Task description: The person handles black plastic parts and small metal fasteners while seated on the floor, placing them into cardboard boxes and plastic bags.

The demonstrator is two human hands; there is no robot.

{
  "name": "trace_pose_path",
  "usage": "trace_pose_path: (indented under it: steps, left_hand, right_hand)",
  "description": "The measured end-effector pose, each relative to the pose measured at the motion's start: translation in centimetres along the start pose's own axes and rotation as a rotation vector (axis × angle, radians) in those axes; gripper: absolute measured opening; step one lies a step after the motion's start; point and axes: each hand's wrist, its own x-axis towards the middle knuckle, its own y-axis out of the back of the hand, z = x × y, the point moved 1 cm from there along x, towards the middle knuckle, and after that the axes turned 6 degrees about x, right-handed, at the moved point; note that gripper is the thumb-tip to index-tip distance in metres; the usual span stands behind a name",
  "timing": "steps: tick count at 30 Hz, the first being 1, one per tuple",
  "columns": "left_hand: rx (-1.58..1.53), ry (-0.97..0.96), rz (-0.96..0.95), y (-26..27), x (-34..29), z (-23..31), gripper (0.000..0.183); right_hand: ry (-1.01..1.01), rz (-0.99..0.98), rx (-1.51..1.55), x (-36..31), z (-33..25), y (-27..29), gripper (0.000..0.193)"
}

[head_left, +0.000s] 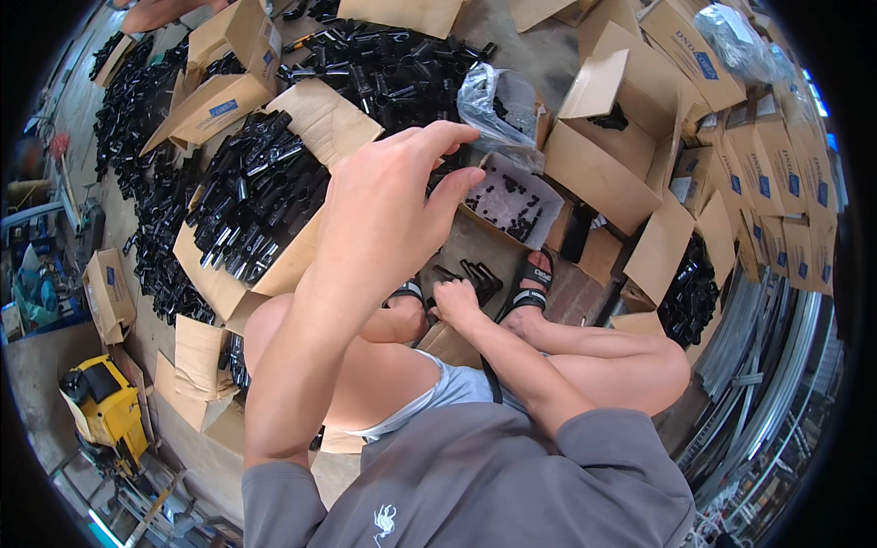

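My left hand (388, 196) is raised high in front of me, thumb and fingers apart, with nothing seen between them. Below its fingertips a white-lined open box (548, 215) holds small black pieces (512, 201). Down between my feet, my right hand (454, 301) is closed; whatever its fingers hold is hidden. Right beside it lie several bent black parts (480, 272) on the floor. Under that hand is a piece of cardboard (449, 347).
Heaps of black parts (365, 68) spread ahead and left, some on a cardboard box (265, 205). An open carton (621, 123) stands ahead right, beside a bag of clear plastic (484, 100). Metal profiles (767, 365) lie at right; a yellow machine (105, 402) at left.
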Motion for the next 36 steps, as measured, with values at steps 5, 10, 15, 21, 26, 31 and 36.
trace_pose_path:
  steps: [5,10,15,21,26,31,36]
  left_hand:
    - [0.120,-0.004,-0.251,-3.3,-0.6,-0.2,0.037]
    - [0.218,-0.156,-0.424,-6.9,-2.6,-2.5,0.038]
    - [0.069,0.081,-0.776,-13.0,-3.0,-7.9,0.037]
    - [0.637,0.057,-0.936,-21.8,-2.7,-14.8,0.035]
    - [0.527,0.394,-0.729,-29.2,-7.1,-20.4,0.040]
    - [0.401,0.495,-0.653,-31.2,-8.8,-15.3,0.048]
    - [0.436,0.447,-0.569,-32.0,-9.4,-15.3,0.054]
  right_hand:
    - [-0.118,-0.128,-0.035,1.7,-1.2,0.3,0.014]
    - [-0.312,-0.186,0.144,1.3,-1.6,0.0,0.026]
    - [-0.225,0.080,0.492,-2.0,2.1,1.0,0.026]
    - [-0.311,0.286,0.949,-5.4,3.9,5.8,0.040]
    - [-0.370,0.486,1.301,-12.7,6.0,14.9,0.042]
    - [-0.568,1.021,1.440,-30.6,11.9,26.0,0.027]
    - [-0.845,1.638,0.829,-42.0,20.0,28.7,0.027]
